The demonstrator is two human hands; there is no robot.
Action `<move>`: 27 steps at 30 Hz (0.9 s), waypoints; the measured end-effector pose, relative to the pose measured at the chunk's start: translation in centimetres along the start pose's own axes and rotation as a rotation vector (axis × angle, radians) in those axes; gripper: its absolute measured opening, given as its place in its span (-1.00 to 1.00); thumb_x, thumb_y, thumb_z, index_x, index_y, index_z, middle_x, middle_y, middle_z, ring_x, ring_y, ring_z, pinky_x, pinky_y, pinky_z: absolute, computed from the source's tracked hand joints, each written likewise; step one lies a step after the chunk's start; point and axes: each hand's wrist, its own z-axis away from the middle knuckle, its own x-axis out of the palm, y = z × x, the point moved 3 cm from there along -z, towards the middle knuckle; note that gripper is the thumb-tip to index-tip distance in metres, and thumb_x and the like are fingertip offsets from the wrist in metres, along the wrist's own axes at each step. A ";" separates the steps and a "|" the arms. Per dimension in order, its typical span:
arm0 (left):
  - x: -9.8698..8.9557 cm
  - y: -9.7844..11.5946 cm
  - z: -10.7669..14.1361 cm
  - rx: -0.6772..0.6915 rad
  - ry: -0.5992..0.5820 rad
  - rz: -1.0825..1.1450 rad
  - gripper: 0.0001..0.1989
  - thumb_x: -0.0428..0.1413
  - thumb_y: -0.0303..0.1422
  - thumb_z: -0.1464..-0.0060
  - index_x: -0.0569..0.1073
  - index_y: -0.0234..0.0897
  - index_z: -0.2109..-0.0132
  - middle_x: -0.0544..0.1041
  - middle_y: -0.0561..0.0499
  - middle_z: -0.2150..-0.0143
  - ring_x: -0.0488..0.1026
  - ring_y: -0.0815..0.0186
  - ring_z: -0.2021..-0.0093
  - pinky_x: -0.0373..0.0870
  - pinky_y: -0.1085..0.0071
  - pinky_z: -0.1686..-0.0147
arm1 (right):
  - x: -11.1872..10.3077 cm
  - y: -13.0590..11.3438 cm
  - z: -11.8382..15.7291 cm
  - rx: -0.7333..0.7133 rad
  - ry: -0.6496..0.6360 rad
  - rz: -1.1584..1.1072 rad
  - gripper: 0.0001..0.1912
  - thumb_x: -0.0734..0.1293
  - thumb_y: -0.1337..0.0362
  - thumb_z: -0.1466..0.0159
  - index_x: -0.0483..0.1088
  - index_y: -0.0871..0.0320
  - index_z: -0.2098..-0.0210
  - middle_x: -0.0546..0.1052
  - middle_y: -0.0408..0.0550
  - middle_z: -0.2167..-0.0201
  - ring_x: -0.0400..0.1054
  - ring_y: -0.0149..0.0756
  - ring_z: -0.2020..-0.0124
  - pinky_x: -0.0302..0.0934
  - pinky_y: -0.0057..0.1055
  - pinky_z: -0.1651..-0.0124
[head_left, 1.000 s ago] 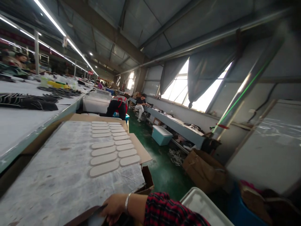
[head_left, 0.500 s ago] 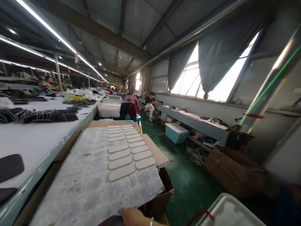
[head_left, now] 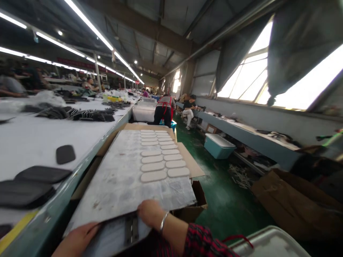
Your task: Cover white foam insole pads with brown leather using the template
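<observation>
At the bottom of the view, my left hand [head_left: 79, 238] and my right hand [head_left: 151, 213] grip opposite sides of a dark-edged tray [head_left: 115, 232]. Its inner surface looks pale, with dark strips on it near my right hand. The tray overlaps the near edge of a whitish, stained board [head_left: 115, 178]. Two columns of pale oval pads [head_left: 153, 176] lie on the board's right half, beyond my right hand. My fingers are closed on the tray's rim on both sides.
A long white table [head_left: 88, 135] on the left bears dark pads [head_left: 65, 154]. Ahead, a person in red straps [head_left: 164, 107] bends over; another sits by the right bench [head_left: 189, 109]. A teal bin [head_left: 219, 146], a brown sack [head_left: 292, 200] and a white lid [head_left: 270, 242] are to the right.
My left hand has come into view on the tray. My right hand and the tray are raised further into view. The camera has turned left, so the scene sits further right.
</observation>
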 end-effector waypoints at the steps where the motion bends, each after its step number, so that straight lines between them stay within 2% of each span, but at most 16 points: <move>1: 0.1 0.4 0.3 0.065 -0.038 -0.021 -0.75 -0.04 -0.17 0.04 0.51 -0.08 0.38 0.57 0.13 0.30 0.44 0.16 0.16 0.32 0.40 0.16 | 0.1 0.2 -0.2 -0.013 -0.015 -0.020 -0.73 0.16 0.34 -0.19 0.49 0.25 0.32 0.54 0.13 0.31 0.43 -0.10 0.25 0.29 -0.33 0.32; 3: 0.1 1.1 0.6 0.123 -0.068 -0.119 -0.63 -0.15 -0.20 -0.03 0.50 -0.24 0.36 0.56 -0.02 0.33 0.44 0.19 0.24 0.28 0.39 0.21 | 0.4 0.8 -0.9 -0.049 -0.053 -0.064 -0.69 0.12 0.31 -0.22 0.48 0.27 0.28 0.53 0.15 0.29 0.41 -0.14 0.22 0.25 -0.37 0.28; 4: 0.1 1.2 0.6 0.102 -0.078 -0.127 -0.61 -0.16 -0.20 -0.05 0.49 -0.28 0.40 0.55 -0.05 0.37 0.43 0.21 0.29 0.27 0.41 0.26 | 0.6 1.1 -1.3 -0.071 -0.073 -0.085 -0.68 0.12 0.29 -0.23 0.48 0.27 0.27 0.53 0.14 0.29 0.41 -0.17 0.23 0.23 -0.40 0.28; 7: 0.2 1.4 0.6 0.062 -0.105 -0.115 -0.63 -0.16 -0.20 -0.06 0.45 -0.29 0.46 0.50 -0.03 0.46 0.39 0.29 0.38 0.21 0.47 0.38 | 0.9 1.9 -1.8 -0.143 -0.118 -0.138 -0.67 0.13 0.24 -0.24 0.48 0.25 0.30 0.53 0.07 0.33 0.39 -0.27 0.29 0.18 -0.48 0.32; 10: 0.4 1.4 0.9 0.053 -0.109 -0.104 -0.63 -0.14 -0.21 -0.05 0.43 -0.30 0.50 0.45 0.00 0.54 0.36 0.31 0.45 0.14 0.48 0.46 | 0.5 2.2 -1.2 -0.195 -0.146 -0.172 -0.68 0.13 0.24 -0.24 0.48 0.23 0.31 0.54 -0.02 0.39 0.38 -0.34 0.38 0.14 -0.53 0.39; 13: 0.5 1.5 1.2 0.065 -0.100 -0.092 -0.64 -0.13 -0.23 -0.05 0.43 -0.30 0.51 0.44 -0.01 0.55 0.35 0.31 0.46 0.12 0.48 0.47 | -0.2 1.6 -0.3 -0.262 -0.138 -0.205 -0.73 0.19 0.23 -0.20 0.44 0.12 0.19 0.53 -0.12 0.29 0.37 -0.36 0.30 0.14 -0.55 0.32; 16: 0.4 1.7 1.5 0.105 -0.104 -0.071 -0.66 -0.13 -0.27 -0.05 0.47 -0.30 0.47 0.49 -0.02 0.49 0.39 0.29 0.41 0.17 0.47 0.42 | -0.4 0.6 0.1 -0.287 -0.097 -0.206 -0.68 0.27 0.15 -0.13 0.40 0.07 0.13 0.51 -0.13 0.20 0.35 -0.31 0.20 0.14 -0.52 0.22; 18: 0.4 1.8 1.7 0.145 -0.117 -0.055 -0.66 -0.14 -0.30 -0.05 0.50 -0.28 0.40 0.54 -0.02 0.41 0.43 0.28 0.35 0.22 0.47 0.35 | -0.1 0.2 -0.1 -0.236 -0.060 -0.178 -0.73 0.22 0.17 -0.18 0.44 0.15 0.21 0.52 -0.03 0.24 0.36 -0.25 0.21 0.14 -0.46 0.20; 21: 0.7 1.5 1.9 0.198 -0.141 0.015 -0.64 -0.15 -0.27 -0.07 0.52 -0.21 0.24 0.57 0.02 0.24 0.45 0.27 0.20 0.26 0.47 0.19 | 0.6 0.2 -0.5 -0.162 -0.015 -0.156 -0.69 0.12 0.26 -0.24 0.47 0.22 0.32 0.53 0.06 0.30 0.38 -0.24 0.24 0.15 -0.42 0.20; 23: 1.2 1.2 2.0 0.206 -0.141 0.062 -0.63 -0.15 -0.23 -0.08 0.52 -0.17 0.17 0.56 0.04 0.17 0.44 0.24 0.12 0.25 0.44 0.10 | 0.9 0.4 -0.5 -0.160 -0.002 -0.172 -0.71 0.14 0.26 -0.24 0.47 0.22 0.35 0.54 0.03 0.32 0.38 -0.27 0.25 0.15 -0.46 0.21; 27: 1.8 0.6 2.6 0.154 -0.080 0.050 -0.60 -0.14 -0.16 -0.05 0.54 -0.19 0.18 0.55 -0.01 0.13 0.42 0.15 0.07 0.24 0.34 0.01 | 0.8 0.5 1.0 -0.201 0.013 -0.241 -0.73 0.15 0.26 -0.24 0.48 0.16 0.32 0.54 -0.08 0.32 0.39 -0.35 0.26 0.15 -0.54 0.22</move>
